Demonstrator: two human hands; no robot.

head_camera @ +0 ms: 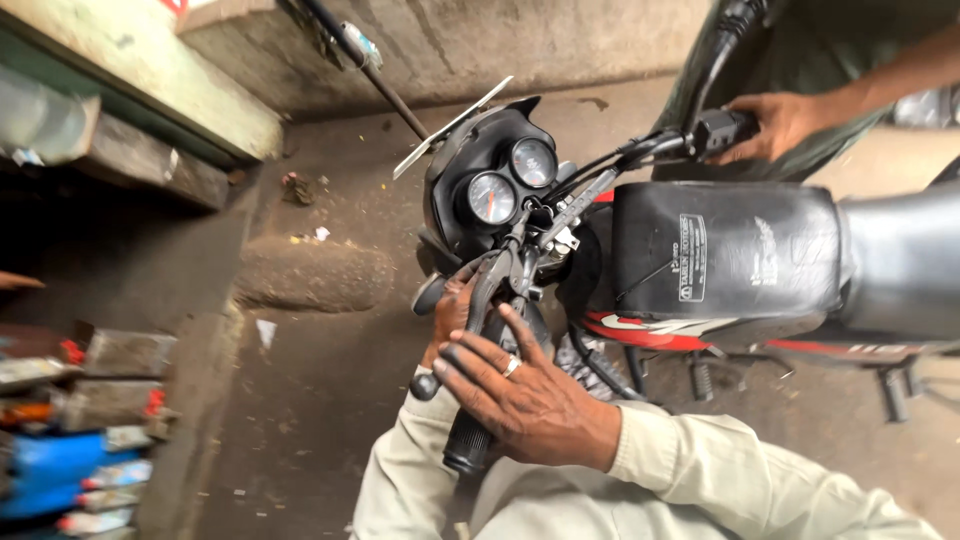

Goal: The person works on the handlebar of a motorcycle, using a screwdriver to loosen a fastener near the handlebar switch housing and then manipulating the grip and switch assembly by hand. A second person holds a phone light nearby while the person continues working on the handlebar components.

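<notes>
Bare concrete floor (330,400) and a rough wall surround a black motorcycle with red side trim (720,260), its twin round dials (512,180) facing up. The right hand (525,395), a ring on one finger, lies over the black rubber handlebar sleeve (468,440), fingers spread flat, its grip loose rather than closed. The left hand (450,315) sits underneath by the lever, its grip hidden, so I cannot tell. Another person's hand (775,125) holds the far handlebar.
</notes>
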